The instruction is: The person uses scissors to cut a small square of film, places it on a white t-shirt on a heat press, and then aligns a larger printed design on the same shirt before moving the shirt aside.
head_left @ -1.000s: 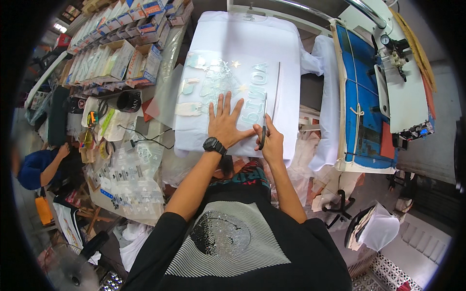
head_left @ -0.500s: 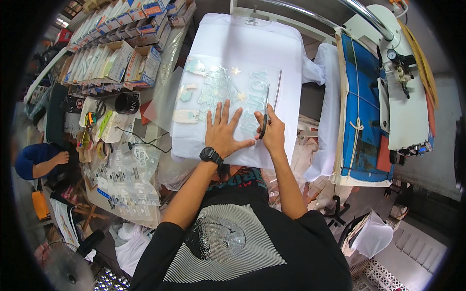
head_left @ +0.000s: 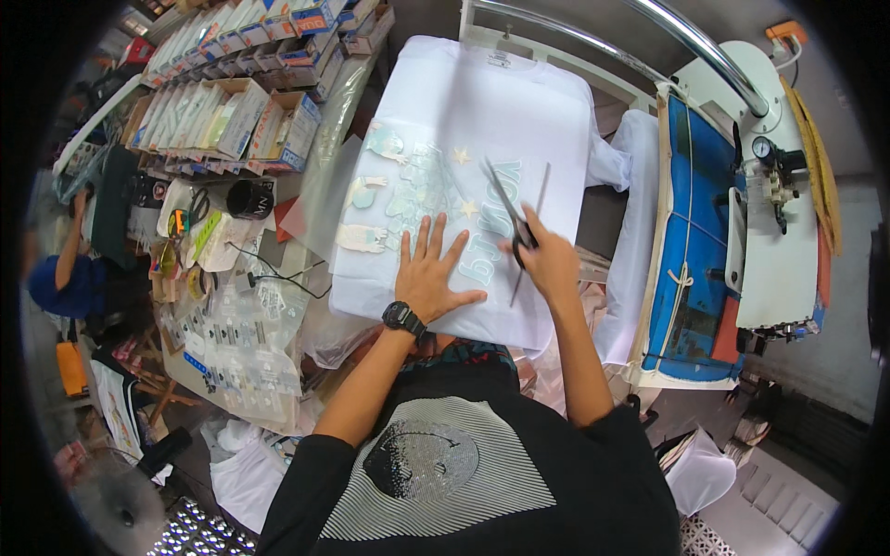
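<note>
My left hand [head_left: 432, 281], a dark watch on its wrist, lies flat with fingers spread on a clear transfer film. The film carries pale mint letters [head_left: 502, 183], small stars [head_left: 461, 156] and cartoon-like shapes [head_left: 368, 237]. Under it is a white T-shirt [head_left: 533, 102], spread smooth over a flat board. To the right of the lettering, my right hand [head_left: 551, 262] grips black-handled scissors [head_left: 503, 198], blades pointing away from me and lifted above the film; that hand is slightly blurred. A thin dark strip [head_left: 543, 190] lies by the film's right side, partly hidden behind the hand.
A blue padded panel tied with cord [head_left: 691, 241] stands at the right, beside a machine with a gauge [head_left: 762, 148]. On the left, boxes of film sheets [head_left: 218, 116], a black mug [head_left: 248, 198] and plastic bags [head_left: 250, 324] crowd a table. Another person [head_left: 65, 283] is at far left.
My right hand with the scissors has shifted right, and the scissors have swung from near upright to tilting up-left, blades lifted off the film's right edge. My left hand has stayed flat.
</note>
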Action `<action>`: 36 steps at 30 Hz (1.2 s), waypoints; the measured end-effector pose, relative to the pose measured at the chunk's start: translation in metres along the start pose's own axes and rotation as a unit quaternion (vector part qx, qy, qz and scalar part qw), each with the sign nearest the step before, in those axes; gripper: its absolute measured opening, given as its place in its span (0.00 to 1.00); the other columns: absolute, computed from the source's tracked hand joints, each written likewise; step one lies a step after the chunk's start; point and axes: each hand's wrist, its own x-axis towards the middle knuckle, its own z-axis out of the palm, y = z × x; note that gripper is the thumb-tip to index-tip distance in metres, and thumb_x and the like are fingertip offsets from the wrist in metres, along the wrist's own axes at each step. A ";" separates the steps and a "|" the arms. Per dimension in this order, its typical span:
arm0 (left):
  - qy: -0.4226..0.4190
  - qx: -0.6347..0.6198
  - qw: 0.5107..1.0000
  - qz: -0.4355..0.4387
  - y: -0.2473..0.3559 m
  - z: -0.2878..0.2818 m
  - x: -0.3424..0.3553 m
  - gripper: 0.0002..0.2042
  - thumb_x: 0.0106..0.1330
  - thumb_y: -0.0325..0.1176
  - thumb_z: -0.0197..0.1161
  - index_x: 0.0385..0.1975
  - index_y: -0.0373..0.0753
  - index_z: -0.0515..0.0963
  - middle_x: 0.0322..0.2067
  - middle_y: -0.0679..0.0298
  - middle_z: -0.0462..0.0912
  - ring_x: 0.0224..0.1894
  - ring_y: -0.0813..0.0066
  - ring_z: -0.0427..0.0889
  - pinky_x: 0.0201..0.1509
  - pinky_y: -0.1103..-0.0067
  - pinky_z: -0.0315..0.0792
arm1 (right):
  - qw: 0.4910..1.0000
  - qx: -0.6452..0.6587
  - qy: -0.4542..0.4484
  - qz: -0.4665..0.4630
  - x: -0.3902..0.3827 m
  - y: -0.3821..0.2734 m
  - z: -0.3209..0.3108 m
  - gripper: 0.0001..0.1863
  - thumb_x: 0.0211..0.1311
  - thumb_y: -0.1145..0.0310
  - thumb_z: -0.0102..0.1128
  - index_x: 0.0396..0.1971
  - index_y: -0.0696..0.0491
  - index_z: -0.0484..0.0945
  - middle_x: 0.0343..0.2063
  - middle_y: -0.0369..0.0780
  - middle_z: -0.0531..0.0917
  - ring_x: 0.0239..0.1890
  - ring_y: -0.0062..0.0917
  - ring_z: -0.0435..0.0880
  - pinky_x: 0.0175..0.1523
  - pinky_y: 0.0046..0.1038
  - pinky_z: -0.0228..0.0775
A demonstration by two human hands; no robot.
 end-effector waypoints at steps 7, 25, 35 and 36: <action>-0.076 -0.166 0.975 0.125 -0.027 -0.008 -0.018 0.22 0.61 0.52 0.62 0.49 0.45 0.81 0.61 0.50 0.69 0.67 0.52 0.63 0.70 0.59 0.55 | 0.981 0.107 0.030 0.162 -0.141 0.050 -0.037 0.32 0.53 0.54 0.72 0.55 0.54 0.76 0.27 0.42 0.85 0.26 0.24 0.81 0.35 0.26 0.72; -0.110 0.015 0.979 0.173 -0.111 -0.048 0.033 0.29 0.60 0.51 0.64 0.59 0.45 0.71 0.67 0.54 0.62 0.73 0.50 0.53 0.73 0.52 0.47 | 0.789 0.558 -0.181 0.183 -0.216 0.031 0.067 0.23 0.60 0.60 0.69 0.48 0.58 0.74 0.26 0.34 0.78 0.23 0.16 0.78 0.28 0.18 0.71; 0.036 0.009 0.998 0.054 -0.016 0.020 -0.002 0.33 0.65 0.60 0.53 0.68 0.51 0.63 0.72 0.52 0.52 0.74 0.47 0.47 0.73 0.50 0.40 | 0.787 0.576 -0.092 0.202 -0.199 -0.012 0.081 0.25 0.62 0.54 0.66 0.50 0.58 0.73 0.24 0.35 0.77 0.22 0.17 0.78 0.27 0.19 0.72; 0.030 0.012 0.998 0.056 -0.017 0.018 -0.005 0.33 0.65 0.60 0.53 0.68 0.51 0.63 0.72 0.52 0.51 0.74 0.47 0.47 0.73 0.50 0.40 | 0.795 0.567 -0.084 0.199 -0.199 -0.011 0.083 0.25 0.62 0.54 0.66 0.49 0.58 0.73 0.24 0.35 0.77 0.22 0.16 0.78 0.26 0.18 0.72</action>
